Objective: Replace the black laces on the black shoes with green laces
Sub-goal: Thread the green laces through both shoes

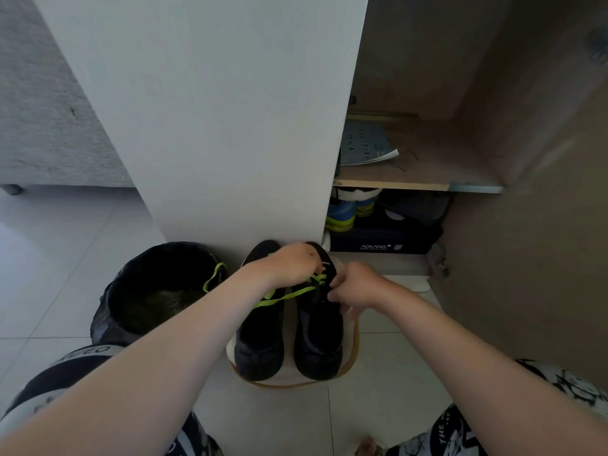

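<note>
Item: flat neon-green fabric lace point(279, 299), soft, limp and light, lying across the pair of black low-top shoes point(317, 343), which are standing side by side on a white round stool point(332, 378).

The left hand point(291, 266) is pinching it with curled fingers. The right hand point(357, 286) is curling at the eyelets, apparently pinching it too.

Handling: probably best gripped near the stiff tip.

Also: a second green lace point(214, 274) is hanging over the black-lined bin point(131, 317).
</note>
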Tool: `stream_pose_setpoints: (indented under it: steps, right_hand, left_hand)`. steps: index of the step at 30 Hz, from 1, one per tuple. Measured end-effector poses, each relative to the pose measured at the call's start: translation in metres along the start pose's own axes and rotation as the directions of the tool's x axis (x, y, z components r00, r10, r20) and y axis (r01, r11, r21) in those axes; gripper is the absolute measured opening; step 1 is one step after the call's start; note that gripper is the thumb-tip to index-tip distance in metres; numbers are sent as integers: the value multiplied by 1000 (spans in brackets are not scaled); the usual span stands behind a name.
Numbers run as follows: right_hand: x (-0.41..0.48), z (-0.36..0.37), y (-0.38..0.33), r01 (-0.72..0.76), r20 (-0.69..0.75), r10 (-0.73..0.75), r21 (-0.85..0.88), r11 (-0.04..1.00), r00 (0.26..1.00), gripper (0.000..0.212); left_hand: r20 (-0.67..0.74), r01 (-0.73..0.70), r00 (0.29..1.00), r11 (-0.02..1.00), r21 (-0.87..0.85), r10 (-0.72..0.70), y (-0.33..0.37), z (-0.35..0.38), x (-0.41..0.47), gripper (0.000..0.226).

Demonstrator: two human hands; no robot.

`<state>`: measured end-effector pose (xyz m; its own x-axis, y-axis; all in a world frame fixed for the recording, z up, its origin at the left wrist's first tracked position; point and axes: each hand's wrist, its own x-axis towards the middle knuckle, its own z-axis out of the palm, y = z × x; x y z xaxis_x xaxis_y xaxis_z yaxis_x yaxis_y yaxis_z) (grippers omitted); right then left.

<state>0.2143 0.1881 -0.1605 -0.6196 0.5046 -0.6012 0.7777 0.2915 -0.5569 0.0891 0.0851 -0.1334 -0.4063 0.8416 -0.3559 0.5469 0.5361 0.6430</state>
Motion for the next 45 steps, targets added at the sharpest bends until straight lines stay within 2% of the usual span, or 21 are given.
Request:
stream_pose_setpoints:
  steps: [3, 6, 11, 17, 21, 27, 32, 37, 42, 45]
  right_hand:
    - [6, 0, 7, -35, 34, 31, 127, 991, 999, 16]
    - [6, -1, 13, -47, 61, 35, 207, 977, 997, 24]
    - [6, -6, 20, -73, 100, 44, 302, 951, 994, 30]
    - [8, -6, 19, -97, 112, 65, 303, 948, 992, 32]
    - [10, -5, 18, -111, 115, 80, 299, 948, 990, 33]
    - [8, -6, 16, -98, 117, 67, 290, 952, 991, 31]
    - [6, -5, 15, -78, 103, 52, 275, 958, 993, 28]
    - [8, -4, 15, -51, 66, 36, 250, 967, 997, 29]
    - [5, -4, 15, -37, 62, 22, 251, 967, 998, 30]
    - [5, -4, 14, -44, 65, 28, 251, 967, 998, 32]
  left_hand:
    - [20, -53, 998, 998, 39, 52, -8, 12, -1, 24]
    - [-69, -12, 997, 990, 137, 21, -17, 17, 2, 18]
    - [-116, 28, 993, 965, 260, 3, -19, 23, 4, 15]
    - [-137, -28, 987, 928, 372, 84, -17, 27, 6, 18]
    - [-89, -103, 983, 876, 471, 163, -14, 27, 7, 18]
    - [-18, -171, 978, 844, 508, 208, -13, 23, 8, 18]
    - [-5, -201, 966, 766, 610, 257, -9, 28, 7, 19]
    - [-83, -148, 967, 794, 589, 241, -8, 40, 9, 21]
    - [-231, 51, 972, 924, 380, 41, -12, 48, 10, 20]
    - [-211, 49, 977, 952, 303, 17, -19, 45, 12, 18]
